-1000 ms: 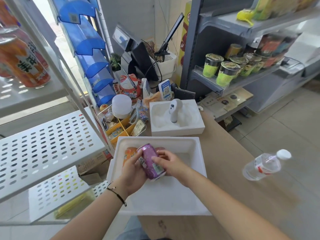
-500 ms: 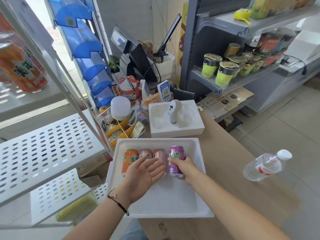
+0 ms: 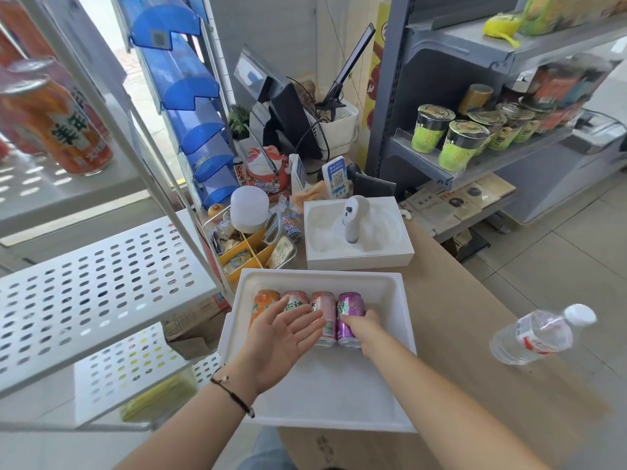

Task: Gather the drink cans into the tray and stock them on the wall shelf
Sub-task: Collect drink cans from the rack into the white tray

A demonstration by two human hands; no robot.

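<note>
A white foam tray (image 3: 390, 283) sits on the wooden counter. Several drink cans lie side by side in its far half: an orange can (image 3: 263, 301), two pink cans (image 3: 324, 310) and a purple can (image 3: 349, 308). My left hand (image 3: 281, 337) hovers over the orange and pink cans, palm up with the fingers straight. Fingers of my right hand (image 3: 361, 325) curl round the near right side of the purple can. The white perforated wall shelf (image 3: 84, 283) stands at the left, with an orange can (image 3: 57, 127) on its upper level.
A second white foam box (image 3: 359, 232) with a white device stands behind the tray. A yellow organizer (image 3: 251, 245) of small items is beside it. A water bottle (image 3: 539, 334) lies at the right on the counter. Grey store shelving holds green cups (image 3: 454, 140).
The purple can went from both hands down into the tray beside the pink cans. My left hand let go and now hovers open over the row.
</note>
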